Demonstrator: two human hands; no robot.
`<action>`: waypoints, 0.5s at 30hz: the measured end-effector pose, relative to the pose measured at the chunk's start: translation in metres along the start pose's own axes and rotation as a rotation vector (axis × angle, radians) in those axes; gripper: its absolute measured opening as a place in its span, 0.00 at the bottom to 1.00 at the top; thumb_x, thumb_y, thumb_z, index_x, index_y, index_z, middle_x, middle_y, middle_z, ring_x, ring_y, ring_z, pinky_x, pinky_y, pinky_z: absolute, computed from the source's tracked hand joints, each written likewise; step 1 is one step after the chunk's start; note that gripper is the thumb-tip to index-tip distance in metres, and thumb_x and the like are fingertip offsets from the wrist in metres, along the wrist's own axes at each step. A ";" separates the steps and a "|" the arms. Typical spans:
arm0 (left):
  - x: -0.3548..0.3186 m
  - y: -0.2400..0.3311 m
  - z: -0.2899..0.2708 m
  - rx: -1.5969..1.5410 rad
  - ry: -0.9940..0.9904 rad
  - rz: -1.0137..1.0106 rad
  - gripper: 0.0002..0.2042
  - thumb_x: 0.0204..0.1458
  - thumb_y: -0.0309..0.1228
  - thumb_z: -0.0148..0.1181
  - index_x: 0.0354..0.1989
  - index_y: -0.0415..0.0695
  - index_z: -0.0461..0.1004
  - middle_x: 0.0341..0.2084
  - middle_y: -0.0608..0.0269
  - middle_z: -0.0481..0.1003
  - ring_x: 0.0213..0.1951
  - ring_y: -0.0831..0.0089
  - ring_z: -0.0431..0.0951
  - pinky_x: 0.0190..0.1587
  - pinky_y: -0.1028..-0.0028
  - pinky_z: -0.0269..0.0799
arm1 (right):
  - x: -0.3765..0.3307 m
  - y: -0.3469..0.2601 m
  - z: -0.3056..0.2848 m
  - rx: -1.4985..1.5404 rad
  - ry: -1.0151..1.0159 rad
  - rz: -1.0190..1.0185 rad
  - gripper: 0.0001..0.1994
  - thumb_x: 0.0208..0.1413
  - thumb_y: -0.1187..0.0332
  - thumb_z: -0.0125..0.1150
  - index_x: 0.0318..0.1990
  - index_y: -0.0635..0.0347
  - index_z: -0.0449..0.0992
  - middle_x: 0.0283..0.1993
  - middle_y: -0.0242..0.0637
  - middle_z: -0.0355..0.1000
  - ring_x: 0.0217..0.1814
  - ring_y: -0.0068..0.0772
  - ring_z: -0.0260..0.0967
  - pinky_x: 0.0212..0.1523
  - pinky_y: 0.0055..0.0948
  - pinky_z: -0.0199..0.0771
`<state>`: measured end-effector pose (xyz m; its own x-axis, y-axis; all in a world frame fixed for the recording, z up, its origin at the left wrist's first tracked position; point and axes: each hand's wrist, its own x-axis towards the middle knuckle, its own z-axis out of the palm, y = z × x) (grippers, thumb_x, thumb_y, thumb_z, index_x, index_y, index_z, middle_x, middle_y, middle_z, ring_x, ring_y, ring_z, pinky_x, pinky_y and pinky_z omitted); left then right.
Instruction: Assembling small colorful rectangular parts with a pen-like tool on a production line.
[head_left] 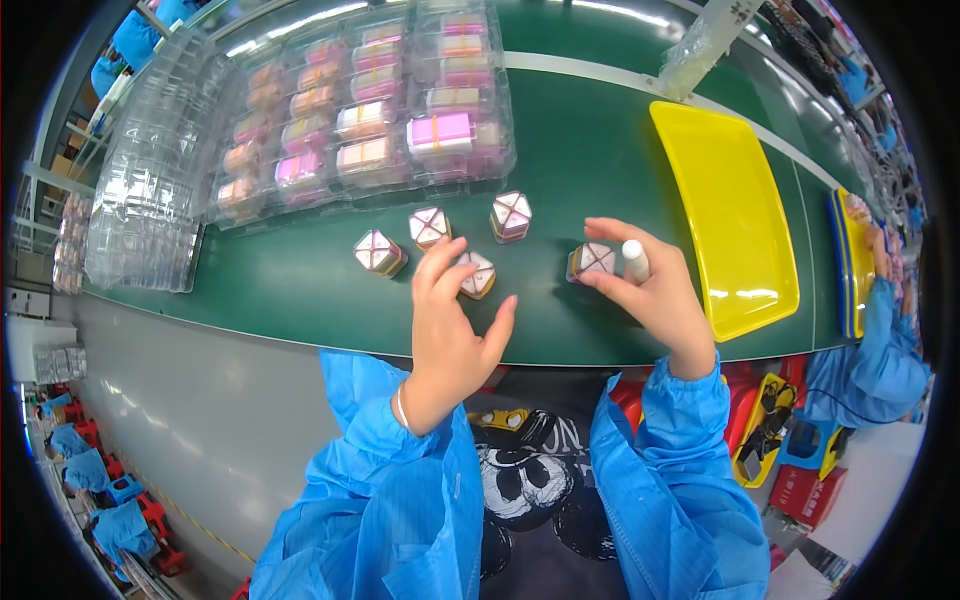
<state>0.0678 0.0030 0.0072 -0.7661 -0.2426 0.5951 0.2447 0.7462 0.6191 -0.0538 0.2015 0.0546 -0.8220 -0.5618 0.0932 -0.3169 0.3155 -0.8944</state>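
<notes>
Five small boxes with pink-white crossed tops sit near the counter's (560,180) front edge; left hand (452,325) fingers released over one box (478,275), right hand (655,290) fingers grasping a white cylinder (635,261) and touching another box (592,261).

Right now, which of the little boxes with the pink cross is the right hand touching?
The right hand touches the little box farthest right on the green belt, apart from the other four. The same hand also holds a small white tube.

Blue smock sleeves, thin wrist band, dark printed shirt
</notes>
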 end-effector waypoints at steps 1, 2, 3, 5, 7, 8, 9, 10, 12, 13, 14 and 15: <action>-0.001 0.002 -0.003 0.059 0.030 0.046 0.29 0.44 0.21 0.68 0.53 0.41 0.60 0.55 0.48 0.64 0.61 0.47 0.63 0.63 0.56 0.59 | 0.000 0.001 0.000 0.001 -0.014 0.061 0.21 0.48 0.72 0.72 0.52 0.61 0.77 0.42 0.44 0.79 0.41 0.33 0.78 0.44 0.29 0.74; -0.006 0.002 -0.005 0.060 0.064 0.149 0.27 0.42 0.22 0.69 0.50 0.43 0.62 0.55 0.49 0.64 0.61 0.46 0.63 0.62 0.55 0.59 | -0.001 0.002 0.001 0.003 -0.028 0.122 0.20 0.48 0.71 0.72 0.50 0.62 0.78 0.41 0.43 0.80 0.41 0.32 0.78 0.43 0.28 0.74; -0.007 0.005 -0.006 0.003 0.054 0.273 0.25 0.41 0.23 0.70 0.47 0.44 0.64 0.55 0.49 0.64 0.60 0.49 0.64 0.61 0.56 0.61 | -0.002 0.001 0.002 -0.006 -0.009 0.127 0.19 0.48 0.71 0.72 0.49 0.62 0.79 0.40 0.43 0.80 0.40 0.32 0.78 0.43 0.29 0.74; 0.000 0.011 0.007 -0.297 -0.088 0.363 0.29 0.43 0.24 0.69 0.54 0.42 0.62 0.57 0.48 0.63 0.60 0.48 0.65 0.61 0.57 0.63 | -0.003 -0.002 0.005 -0.029 0.016 0.131 0.17 0.48 0.71 0.72 0.47 0.63 0.80 0.38 0.43 0.80 0.40 0.31 0.78 0.42 0.29 0.75; 0.012 0.027 0.029 -0.271 -0.187 0.116 0.33 0.44 0.25 0.69 0.59 0.40 0.58 0.58 0.46 0.64 0.60 0.49 0.67 0.60 0.59 0.65 | -0.004 -0.004 0.002 -0.024 0.001 0.163 0.18 0.49 0.70 0.72 0.48 0.62 0.80 0.42 0.42 0.80 0.40 0.32 0.78 0.42 0.29 0.75; 0.019 0.034 0.038 -0.255 -0.232 -0.002 0.36 0.45 0.25 0.70 0.62 0.39 0.56 0.58 0.46 0.64 0.60 0.49 0.67 0.60 0.60 0.66 | -0.003 -0.006 0.000 -0.021 -0.005 0.173 0.18 0.49 0.70 0.71 0.49 0.62 0.80 0.43 0.42 0.80 0.40 0.33 0.78 0.42 0.29 0.75; 0.022 0.032 0.049 -0.352 -0.276 -0.073 0.37 0.45 0.25 0.70 0.63 0.38 0.54 0.59 0.45 0.63 0.60 0.50 0.67 0.60 0.60 0.66 | -0.003 -0.003 0.001 -0.056 0.022 0.088 0.18 0.50 0.70 0.71 0.49 0.62 0.79 0.45 0.41 0.79 0.40 0.32 0.78 0.42 0.28 0.75; 0.023 0.024 0.062 -0.447 -0.317 -0.140 0.39 0.45 0.26 0.70 0.64 0.38 0.52 0.59 0.44 0.62 0.61 0.50 0.67 0.60 0.61 0.66 | -0.003 0.002 0.002 -0.091 0.050 -0.002 0.18 0.50 0.70 0.70 0.50 0.62 0.79 0.46 0.41 0.79 0.39 0.32 0.77 0.42 0.27 0.75; 0.032 0.016 0.082 -0.658 -0.326 -0.273 0.40 0.43 0.27 0.73 0.63 0.39 0.54 0.57 0.46 0.67 0.59 0.57 0.70 0.59 0.64 0.67 | -0.006 -0.002 -0.005 0.056 0.090 0.054 0.19 0.52 0.70 0.69 0.53 0.62 0.77 0.50 0.39 0.77 0.34 0.28 0.76 0.38 0.22 0.74; 0.039 0.015 0.083 -0.665 -0.379 -0.267 0.39 0.43 0.27 0.73 0.63 0.40 0.55 0.54 0.48 0.70 0.58 0.59 0.71 0.58 0.65 0.68 | -0.010 -0.007 -0.013 0.169 0.126 0.091 0.18 0.57 0.67 0.64 0.54 0.63 0.76 0.49 0.40 0.77 0.27 0.22 0.70 0.29 0.18 0.68; 0.049 0.016 0.081 -0.672 -0.431 -0.262 0.38 0.42 0.27 0.73 0.62 0.41 0.56 0.52 0.50 0.72 0.56 0.61 0.73 0.56 0.67 0.69 | -0.012 -0.014 -0.020 0.281 0.169 0.121 0.17 0.61 0.65 0.60 0.55 0.64 0.74 0.47 0.41 0.76 0.20 0.17 0.65 0.21 0.14 0.63; 0.056 0.016 0.081 -0.678 -0.483 -0.257 0.38 0.42 0.27 0.74 0.61 0.42 0.57 0.50 0.53 0.74 0.54 0.63 0.75 0.55 0.68 0.70 | -0.010 -0.011 -0.026 0.389 0.238 -0.009 0.17 0.63 0.63 0.56 0.53 0.64 0.74 0.46 0.42 0.76 0.18 0.16 0.63 0.18 0.14 0.60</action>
<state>-0.0191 0.0522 0.0087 -0.9768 0.0516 0.2079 0.2132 0.1376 0.9673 -0.0543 0.2235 0.0754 -0.9202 -0.3576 0.1592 -0.1609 -0.0253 -0.9867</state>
